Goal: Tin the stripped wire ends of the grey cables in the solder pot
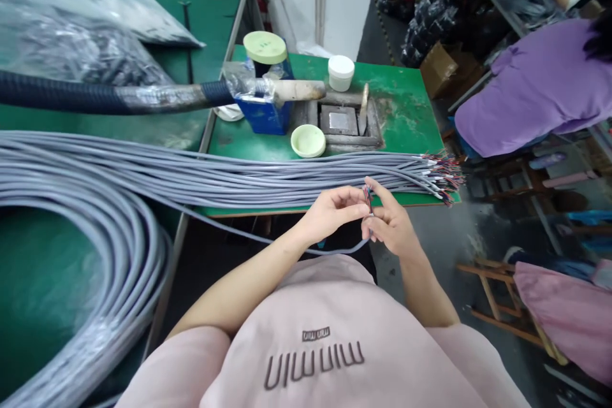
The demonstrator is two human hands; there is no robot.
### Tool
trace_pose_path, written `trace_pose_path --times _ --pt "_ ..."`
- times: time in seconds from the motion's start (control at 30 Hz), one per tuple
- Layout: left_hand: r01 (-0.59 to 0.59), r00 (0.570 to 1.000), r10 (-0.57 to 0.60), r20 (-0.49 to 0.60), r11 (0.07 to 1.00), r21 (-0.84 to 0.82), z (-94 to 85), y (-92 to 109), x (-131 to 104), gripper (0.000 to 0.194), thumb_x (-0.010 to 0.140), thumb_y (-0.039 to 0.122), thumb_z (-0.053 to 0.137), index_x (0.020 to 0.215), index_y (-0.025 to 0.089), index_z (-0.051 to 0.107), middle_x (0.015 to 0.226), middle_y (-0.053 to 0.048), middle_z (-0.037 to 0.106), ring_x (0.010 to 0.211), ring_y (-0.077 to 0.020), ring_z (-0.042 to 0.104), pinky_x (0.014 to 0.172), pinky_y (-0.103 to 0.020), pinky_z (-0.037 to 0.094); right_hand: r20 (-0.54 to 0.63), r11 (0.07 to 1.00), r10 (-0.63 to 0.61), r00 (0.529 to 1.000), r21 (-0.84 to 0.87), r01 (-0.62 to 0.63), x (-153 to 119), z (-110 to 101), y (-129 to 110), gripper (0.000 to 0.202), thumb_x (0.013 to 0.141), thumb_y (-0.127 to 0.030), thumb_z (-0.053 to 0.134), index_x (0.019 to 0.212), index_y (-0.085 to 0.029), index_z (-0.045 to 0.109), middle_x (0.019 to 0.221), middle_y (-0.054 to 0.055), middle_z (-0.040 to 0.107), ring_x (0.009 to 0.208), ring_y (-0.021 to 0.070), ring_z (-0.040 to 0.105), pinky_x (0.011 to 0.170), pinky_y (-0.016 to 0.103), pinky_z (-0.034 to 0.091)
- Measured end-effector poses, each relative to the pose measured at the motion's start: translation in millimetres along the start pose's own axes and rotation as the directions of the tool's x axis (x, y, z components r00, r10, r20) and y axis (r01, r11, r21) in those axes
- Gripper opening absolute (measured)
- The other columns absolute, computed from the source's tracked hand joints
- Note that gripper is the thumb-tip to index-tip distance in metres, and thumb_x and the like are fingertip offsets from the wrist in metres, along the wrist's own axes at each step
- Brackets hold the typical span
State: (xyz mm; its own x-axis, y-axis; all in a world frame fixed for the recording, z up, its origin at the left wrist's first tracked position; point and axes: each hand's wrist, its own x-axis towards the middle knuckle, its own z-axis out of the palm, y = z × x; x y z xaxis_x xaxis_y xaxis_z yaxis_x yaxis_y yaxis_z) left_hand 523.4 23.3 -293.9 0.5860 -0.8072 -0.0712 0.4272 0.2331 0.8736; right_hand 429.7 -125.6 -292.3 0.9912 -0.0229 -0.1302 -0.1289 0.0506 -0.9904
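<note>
My left hand [329,212] and my right hand [392,223] meet in front of my chest, just below the table's front edge. Both pinch the stripped end of one grey cable [335,248], whose thin coloured wires [368,194] stick up between my fingertips. The cable loops down under my hands and runs left toward the big coil. A long bundle of grey cables [239,172] lies across the green table [406,115], its stripped coloured ends [442,178] fanned out at the right edge.
A square metal pot [342,121] sits in the table, with a green lid [308,140], a white jar [341,72] and a blue container [264,111] beside it. A corrugated hose [95,97] crosses above. A person in purple [535,86] bends over at right.
</note>
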Motion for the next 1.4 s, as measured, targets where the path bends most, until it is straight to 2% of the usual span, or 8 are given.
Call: trace_pose_path --times 0.23,0.63,0.8,1.0,1.13,1.2,1.3,1.4 --pt "-0.029 0.961 0.027 -0.276 1.0 -0.002 -5.9 -0.4 -2.6 0.023 0.068 0.034 0.08 0.069 0.015 0.067 0.062 0.001 0.065 0.052 -0.0076 0.056 0.054 -0.021 0.045 -0.02 0.994 -0.009 1.0 -0.105 0.007 12.6 15.1 -5.8 0.078 0.082 -0.026 0.064 0.151 -0.029 0.026 0.056 -0.008 0.06 0.044 0.0089 0.048 0.044 0.021 0.038" --pt "-0.009 0.941 -0.077 -0.328 0.967 -0.254 -9.6 1.2 -2.8 0.021 0.066 0.031 0.082 0.067 0.012 0.072 0.066 -0.002 0.07 0.052 -0.0052 0.058 0.052 -0.015 0.048 -0.025 0.982 -0.113 0.993 -0.153 0.108 15.1 13.7 0.0 0.066 0.085 -0.03 0.064 0.146 -0.028 0.037 0.074 -0.003 0.069 0.067 0.0141 0.064 0.064 0.028 0.05" --pt "-0.089 0.918 -0.004 -0.396 0.972 -0.217 -11.6 -2.3 -2.3 0.02 0.068 0.032 0.081 0.076 0.015 0.073 0.07 -0.002 0.073 0.057 -0.0079 0.064 0.056 -0.017 0.053 -0.089 0.969 -0.144 0.986 -0.216 0.122 14.3 12.9 7.0 0.026 0.086 -0.029 0.064 0.11 -0.023 0.066 0.086 0.001 0.073 0.077 0.0158 0.068 0.071 0.029 0.052" --pt "-0.314 0.783 0.412 -0.465 0.908 0.277 -9.6 -14.2 -7.2 0.015 0.077 0.032 0.075 0.083 0.018 0.074 0.08 -0.004 0.076 0.069 -0.0144 0.07 0.067 -0.026 0.057 -0.173 0.958 -0.161 0.972 -0.265 0.112 14.2 15.7 8.4 0.013 0.086 -0.03 0.063 0.093 -0.02 0.069 0.076 0.001 0.073 0.069 0.0143 0.067 0.066 0.026 0.051" --pt "-0.589 0.614 0.788 -0.058 0.505 0.631 -10.7 -16.8 -10.8 0.011 0.077 0.019 0.073 0.087 0.023 0.075 0.079 -0.002 0.076 0.075 -0.0147 0.071 0.076 -0.029 0.055 -0.158 0.962 -0.198 0.967 -0.219 0.161 14.6 13.9 10.2 0.011 0.085 -0.029 0.066 0.092 -0.021 0.07 0.077 -0.001 0.072 0.069 0.0135 0.067 0.065 0.024 0.051" --pt "-0.613 0.64 0.766 -0.056 0.553 0.564 -12.7 -18.7 -9.3 0.015 0.079 0.018 0.07 0.093 0.023 0.074 0.081 -0.002 0.076 0.075 -0.0142 0.07 0.075 -0.029 0.054 -0.147 0.961 -0.204 0.968 -0.218 0.169 13.5 13.4 9.8 0.01 0.085 -0.028 0.066 0.091 -0.022 0.07 0.077 -0.001 0.072 0.069 0.0132 0.066 0.065 0.024 0.05" --pt "-0.445 0.802 0.51 -0.309 0.857 0.26 -17.8 -20.5 -3.1 0.016 0.085 0.028 0.066 0.097 0.019 0.072 0.081 -0.004 0.074 0.067 -0.0118 0.067 0.065 -0.025 0.054 -0.15 0.95 -0.192 0.97 -0.277 0.145 10.8 14.2 7.6 0.01 0.086 -0.028 0.065 0.091 -0.022 0.071 0.075 -0.001 0.072 0.07 0.0133 0.067 0.068 0.025 0.05" --pt "-0.258 0.907 0.247 -0.342 0.966 0.012 -23.1 -15.9 3.6 0.022 0.079 0.037 0.072 0.083 0.015 0.069 0.067 -0.001 0.069 0.054 -0.0082 0.059 0.054 -0.02 0.049 -0.13 0.935 -0.196 0.972 -0.324 0.145 9.6 15.9 5.2 0.01 0.086 -0.028 0.064 0.09 -0.022 0.071 0.074 -0.001 0.072 0.069 0.0139 0.066 0.069 0.026 0.049"
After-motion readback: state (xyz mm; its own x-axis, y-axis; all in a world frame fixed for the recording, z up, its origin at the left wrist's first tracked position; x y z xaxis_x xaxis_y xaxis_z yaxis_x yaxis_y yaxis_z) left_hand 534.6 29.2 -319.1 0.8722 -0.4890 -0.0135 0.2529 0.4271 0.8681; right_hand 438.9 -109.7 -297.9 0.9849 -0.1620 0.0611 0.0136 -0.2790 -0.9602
